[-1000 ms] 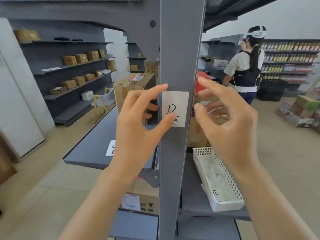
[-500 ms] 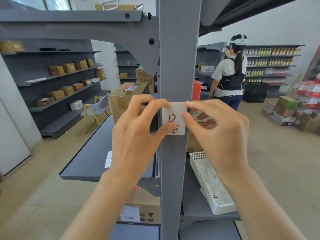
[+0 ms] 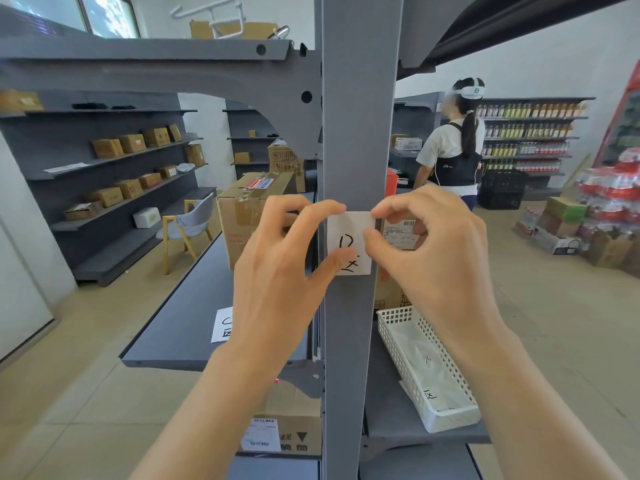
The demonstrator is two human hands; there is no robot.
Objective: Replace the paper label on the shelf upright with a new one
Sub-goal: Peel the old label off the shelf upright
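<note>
The white paper label [image 3: 349, 242] marked "D" sits on the grey shelf upright [image 3: 360, 133], so removal looks barely begun. The left hand [image 3: 277, 271] pinches its left edge and the right hand [image 3: 426, 247] pinches its upper right corner. 1 spare label [image 3: 221, 323] lies on the left shelf [image 3: 173, 337]. Open air flanks the upright; a white basket [image 3: 426, 372] sits below right.

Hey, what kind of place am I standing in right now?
Probably a small shop or its stockroom. Grey metal shelving carries cardboard boxes, the far wall has shelves of bottled drinks, and both hands, left hand and right hand, are on a handwritten paper label on the shelf upright.
</note>
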